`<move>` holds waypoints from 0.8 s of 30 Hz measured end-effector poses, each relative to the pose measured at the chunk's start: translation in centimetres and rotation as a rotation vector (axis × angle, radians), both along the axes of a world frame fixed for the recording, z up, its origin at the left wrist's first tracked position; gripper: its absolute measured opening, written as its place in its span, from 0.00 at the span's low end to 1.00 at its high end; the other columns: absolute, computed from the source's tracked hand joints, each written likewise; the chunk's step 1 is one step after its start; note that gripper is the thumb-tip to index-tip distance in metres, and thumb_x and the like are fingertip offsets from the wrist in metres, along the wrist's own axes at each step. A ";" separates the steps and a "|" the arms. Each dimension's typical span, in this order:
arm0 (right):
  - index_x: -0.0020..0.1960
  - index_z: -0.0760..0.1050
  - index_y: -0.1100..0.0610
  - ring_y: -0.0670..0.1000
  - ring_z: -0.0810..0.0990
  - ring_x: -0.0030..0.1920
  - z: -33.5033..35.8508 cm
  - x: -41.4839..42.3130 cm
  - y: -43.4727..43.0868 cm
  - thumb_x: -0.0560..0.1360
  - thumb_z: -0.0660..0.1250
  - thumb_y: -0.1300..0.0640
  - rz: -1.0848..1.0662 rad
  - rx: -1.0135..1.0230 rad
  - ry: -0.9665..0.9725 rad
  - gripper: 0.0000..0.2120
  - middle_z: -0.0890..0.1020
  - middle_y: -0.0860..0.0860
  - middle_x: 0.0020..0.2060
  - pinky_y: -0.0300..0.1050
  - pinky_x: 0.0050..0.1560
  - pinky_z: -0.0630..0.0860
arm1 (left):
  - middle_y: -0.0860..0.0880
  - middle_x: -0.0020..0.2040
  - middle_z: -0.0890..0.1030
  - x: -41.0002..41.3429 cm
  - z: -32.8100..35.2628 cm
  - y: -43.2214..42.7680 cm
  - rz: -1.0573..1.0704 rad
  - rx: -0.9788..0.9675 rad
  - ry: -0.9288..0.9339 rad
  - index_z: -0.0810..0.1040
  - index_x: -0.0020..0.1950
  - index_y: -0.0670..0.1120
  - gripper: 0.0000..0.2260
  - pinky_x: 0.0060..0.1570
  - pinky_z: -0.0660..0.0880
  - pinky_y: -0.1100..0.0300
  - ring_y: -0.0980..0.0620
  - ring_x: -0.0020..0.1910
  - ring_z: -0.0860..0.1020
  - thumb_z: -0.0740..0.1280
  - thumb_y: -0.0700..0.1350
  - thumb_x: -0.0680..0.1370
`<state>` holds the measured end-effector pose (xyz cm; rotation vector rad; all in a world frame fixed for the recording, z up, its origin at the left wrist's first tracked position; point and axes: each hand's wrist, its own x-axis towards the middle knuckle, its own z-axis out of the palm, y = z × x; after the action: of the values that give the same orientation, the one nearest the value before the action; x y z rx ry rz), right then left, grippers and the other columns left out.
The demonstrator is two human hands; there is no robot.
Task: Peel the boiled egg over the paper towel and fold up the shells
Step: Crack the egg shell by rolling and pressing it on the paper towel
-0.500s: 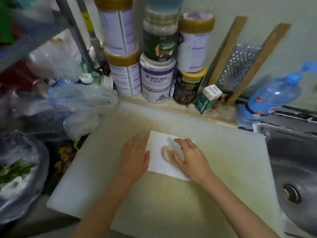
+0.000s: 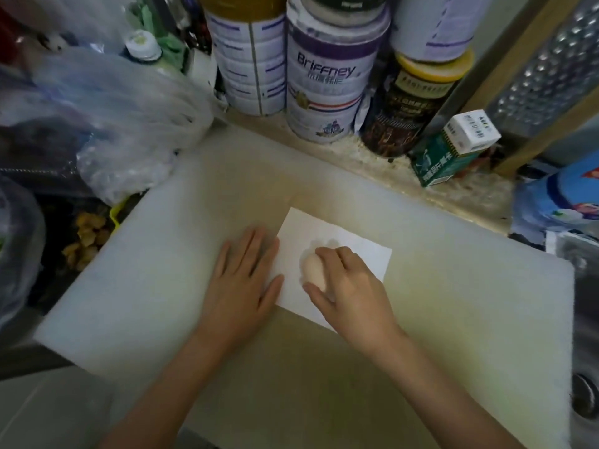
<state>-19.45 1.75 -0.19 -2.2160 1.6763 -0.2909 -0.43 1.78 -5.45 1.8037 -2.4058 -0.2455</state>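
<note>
The view has dropped closer to the work, and the right hand (image 2: pixel 350 286) has curled tighter over the egg (image 2: pixel 312 270) than half a second ago. The left hand (image 2: pixel 243 286) stays flat where it was. The egg lies on the paper towel (image 2: pixel 366 254), left of the sheet's middle. The right hand's fingers arch over the egg's far end and its thumb presses the near side, so the hand cups the egg against the sheet. The left hand is spread, fingers straight, with its fingertips and thumb overlapping the towel's left edge and pinning it to the cutting board (image 2: pixel 453 303). The towel sits askew on the board, one corner pointing away from the person. Bare board lies open on every side of it, widest toward the right and the near edge. Plastic bags (image 2: pixel 123 118) crowd the board's far left corner. Tins (image 2: pixel 327 76) and a small carton (image 2: pixel 453 147) line the ledge just beyond its far edge. A grater (image 2: pixel 544 69) leans at the back right, a blue bottle (image 2: pixel 564 196) lies near the right corner, and the sink (image 2: pixel 586 335) borders the right edge.
</note>
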 end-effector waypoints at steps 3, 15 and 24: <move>0.65 0.68 0.55 0.55 0.76 0.55 0.5 -0.3 -0.6 0.74 0.66 0.50 0.007 0.037 -0.108 0.22 0.75 0.54 0.59 0.46 0.50 0.75 | 0.42 0.76 0.61 0.0 0.0 0.0 -0.003 0.002 -0.010 0.62 0.75 0.44 0.26 0.73 0.53 0.43 0.46 0.76 0.57 0.50 0.55 0.79; 0.66 0.72 0.53 0.55 0.73 0.58 -0.4 -0.5 -0.9 0.75 0.66 0.61 0.044 -0.067 -0.143 0.20 0.75 0.55 0.58 0.49 0.53 0.77 | 0.44 0.76 0.60 0.0 0.1 0.1 0.007 0.017 0.008 0.61 0.75 0.45 0.26 0.74 0.51 0.44 0.47 0.76 0.56 0.49 0.55 0.80; 0.66 0.71 0.50 0.52 0.73 0.59 -0.4 0.4 0.6 0.75 0.67 0.60 -0.088 -0.081 -0.238 0.20 0.76 0.53 0.58 0.43 0.56 0.74 | 0.42 0.74 0.65 -0.1 0.4 0.0 0.012 -0.007 0.028 0.66 0.73 0.44 0.25 0.72 0.54 0.44 0.45 0.74 0.61 0.52 0.54 0.79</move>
<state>-19.00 2.40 -0.57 -2.0713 1.6592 -0.6298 -0.55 1.82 -5.08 1.7992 -2.3730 -0.2598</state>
